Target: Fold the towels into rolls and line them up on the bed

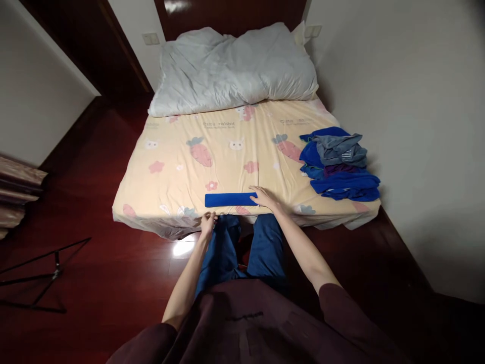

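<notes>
Printed bed sheet (170, 184); folded blue cloth (229, 200) lies along its near edge. Right hand (263, 196), fingers spread, touches the cloth's right end; left hand (208, 222) curled near its left end, grip unclear.

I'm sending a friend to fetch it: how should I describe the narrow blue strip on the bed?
Find the bed with the cream carrot-print sheet, then its near edge. There, the right hand touches one end of a folded blue cloth. It is a flat strip, unlike the crumpled clothes heaped to its right.

Flat, narrow blue cloth strip (229, 200)
</notes>
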The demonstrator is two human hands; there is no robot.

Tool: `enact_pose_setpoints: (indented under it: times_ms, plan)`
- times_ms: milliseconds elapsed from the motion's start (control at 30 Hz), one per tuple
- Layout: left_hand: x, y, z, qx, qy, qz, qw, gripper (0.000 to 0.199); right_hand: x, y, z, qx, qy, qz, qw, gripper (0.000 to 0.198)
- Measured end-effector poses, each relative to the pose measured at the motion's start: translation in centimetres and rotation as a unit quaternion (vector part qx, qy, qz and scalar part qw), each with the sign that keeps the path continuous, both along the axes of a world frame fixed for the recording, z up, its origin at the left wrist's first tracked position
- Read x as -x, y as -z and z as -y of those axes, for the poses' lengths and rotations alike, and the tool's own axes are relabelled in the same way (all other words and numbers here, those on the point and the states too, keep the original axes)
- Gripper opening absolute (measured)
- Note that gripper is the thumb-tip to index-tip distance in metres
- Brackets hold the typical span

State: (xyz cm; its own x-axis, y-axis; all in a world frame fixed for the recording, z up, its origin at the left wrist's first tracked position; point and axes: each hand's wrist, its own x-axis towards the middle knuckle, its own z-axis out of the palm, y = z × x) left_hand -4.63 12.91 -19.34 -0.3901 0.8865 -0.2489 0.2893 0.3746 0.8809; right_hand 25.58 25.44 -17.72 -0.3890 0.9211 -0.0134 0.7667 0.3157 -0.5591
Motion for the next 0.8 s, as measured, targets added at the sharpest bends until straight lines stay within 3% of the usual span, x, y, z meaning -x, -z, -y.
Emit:
enact_pose_setpoints:
  times_ms: [67, 167, 300, 467, 600, 700, 800]
  plan:
    - [-2.2, 0.3, -0.8, 0.02, -0.042, 0.097, 0.994, 0.025, 0.3, -0.7, -1.1, 0.059, -0.023, 0.014, 0.998, 0.057]
    - [-4.0, -0.1, -3.6, 0.036, -0.134, 0.201, 0.97, 0.021, 0.9, -1.3, -1.8, 0.12, -0.056, 0.068, 0.989, 0.063]
    - [-4.7, -1.2, -7.1, 0.043, -0.237, 0.274, 0.931, 0.025, 1.9, -1.6, -1.2, 0.115, -0.05, 0.122, 0.985, 0.064]
    - [-5.8, -3.1, -9.1, 0.004, -0.313, 0.323, 0.893, 0.036, 3.1, -2.7, -0.1, 0.113, -0.026, 0.181, 0.977, 0.054]
    - [-5.2, -5.0, -9.7, -0.057, -0.277, 0.373, 0.884, 0.036, 3.9, -3.2, 0.9, 0.12, -0.005, 0.187, 0.975, 0.053]
    - [-2.9, -6.8, -10.2, -0.108, -0.213, 0.402, 0.884, 0.036, 5.9, -3.0, 1.3, 0.108, 0.001, 0.086, 0.99, 0.058]
    - [1.0, -9.6, -10.9, -0.149, -0.137, 0.408, 0.89, 0.038, 10.1, -2.9, 1.1, 0.094, -0.007, -0.027, 0.995, 0.059]
